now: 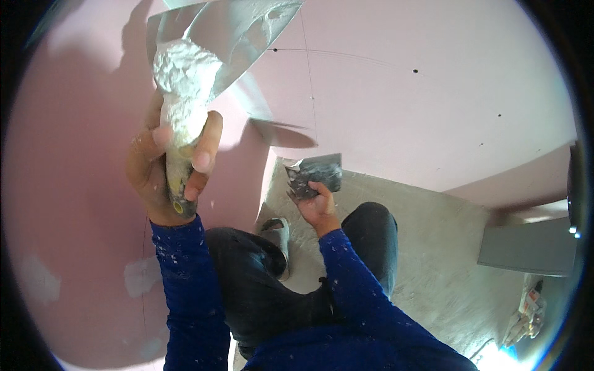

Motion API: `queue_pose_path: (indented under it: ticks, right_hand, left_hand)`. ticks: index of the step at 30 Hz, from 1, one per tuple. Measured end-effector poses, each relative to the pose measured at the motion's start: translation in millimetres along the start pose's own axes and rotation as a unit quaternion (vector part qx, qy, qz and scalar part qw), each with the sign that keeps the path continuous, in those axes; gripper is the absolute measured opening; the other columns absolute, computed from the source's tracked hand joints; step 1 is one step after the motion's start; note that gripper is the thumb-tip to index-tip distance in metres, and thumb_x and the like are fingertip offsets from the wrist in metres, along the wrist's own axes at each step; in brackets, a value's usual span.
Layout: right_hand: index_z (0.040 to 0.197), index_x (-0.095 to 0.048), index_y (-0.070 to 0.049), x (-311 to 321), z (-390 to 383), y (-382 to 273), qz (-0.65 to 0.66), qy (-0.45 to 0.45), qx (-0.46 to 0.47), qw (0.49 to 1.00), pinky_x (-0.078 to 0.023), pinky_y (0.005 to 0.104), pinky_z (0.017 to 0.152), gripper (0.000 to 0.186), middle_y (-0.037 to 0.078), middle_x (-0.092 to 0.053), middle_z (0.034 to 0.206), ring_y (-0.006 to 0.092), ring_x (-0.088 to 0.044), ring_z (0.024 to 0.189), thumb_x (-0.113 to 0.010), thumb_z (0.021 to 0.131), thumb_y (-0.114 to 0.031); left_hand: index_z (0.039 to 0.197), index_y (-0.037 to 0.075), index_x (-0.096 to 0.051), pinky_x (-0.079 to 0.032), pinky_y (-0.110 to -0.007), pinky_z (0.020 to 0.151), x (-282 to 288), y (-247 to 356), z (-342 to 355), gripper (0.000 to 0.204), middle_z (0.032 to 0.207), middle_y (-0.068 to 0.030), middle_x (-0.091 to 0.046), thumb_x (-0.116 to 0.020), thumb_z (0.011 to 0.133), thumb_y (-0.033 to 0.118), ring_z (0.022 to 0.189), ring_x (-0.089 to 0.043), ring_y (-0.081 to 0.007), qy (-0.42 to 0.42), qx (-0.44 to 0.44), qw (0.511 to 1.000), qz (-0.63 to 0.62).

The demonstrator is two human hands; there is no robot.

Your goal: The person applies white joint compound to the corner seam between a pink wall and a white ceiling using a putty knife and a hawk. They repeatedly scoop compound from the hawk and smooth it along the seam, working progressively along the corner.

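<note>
Raised close to the view at the upper left, my left hand [148, 154] wraps its fingers round the worn handle of a wide putty knife [253, 37]. A thick lump of white joint compound [185, 68] sits on the blade's base and runs down onto the neck. Thin smears of it show on the broad metal blade. Lower and near the middle, my right hand [320, 207] is closed on a dark rectangular flat-bladed scraper [325, 173], with white residue on its left corner. Its handle is hidden by the hand. The two tools are apart.
Pink wallboards [383, 123] with screw holes meet at a corner, where a pale strip [250, 93] runs. White patches [141, 277] dot the left board. On the concrete floor [433, 247], a grey panel-like object [526, 247] and a plastic bag [526, 318] lie at the right.
</note>
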State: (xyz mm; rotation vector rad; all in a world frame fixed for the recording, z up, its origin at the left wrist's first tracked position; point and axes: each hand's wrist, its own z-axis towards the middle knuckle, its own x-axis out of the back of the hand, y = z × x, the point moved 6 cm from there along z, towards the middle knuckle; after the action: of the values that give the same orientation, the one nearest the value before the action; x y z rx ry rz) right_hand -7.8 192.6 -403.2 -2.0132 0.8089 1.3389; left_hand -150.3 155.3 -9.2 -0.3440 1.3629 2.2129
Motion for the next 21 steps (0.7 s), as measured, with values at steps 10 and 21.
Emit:
queue_pose_path:
  ticks: [10,21]
  right_hand:
    - [0.120,-0.058,-0.002,161.1,142.2,102.1,0.147,0.155,0.098,0.972,-0.051,0.0505,0.095,0.033,0.015,-0.065,0.119,0.0338,-0.064,0.105,-0.060,0.087,-0.006]
    - [0.119,-0.058,0.000,158.0,207.7,132.1,0.000,0.354,0.257,0.900,-0.051,0.0390,0.082,0.033,0.009,-0.063,0.107,0.0244,-0.063,0.091,-0.062,0.087,-0.010]
  left_hand:
    - [0.151,-0.006,-0.022,-0.047,-0.021,0.034,-2.2,-41.0,-13.7,0.066,0.073,-0.0197,-0.056,-0.052,0.098,0.021,0.038,-0.048,-0.0157,0.086,0.106,0.983,0.125]
    - [0.151,-0.005,-0.019,-0.050,-0.022,0.033,44.2,-12.6,-25.8,0.067,0.087,-0.0192,-0.055,-0.054,0.094,0.001,0.044,-0.050,-0.0157,0.043,0.132,0.990,-0.024]
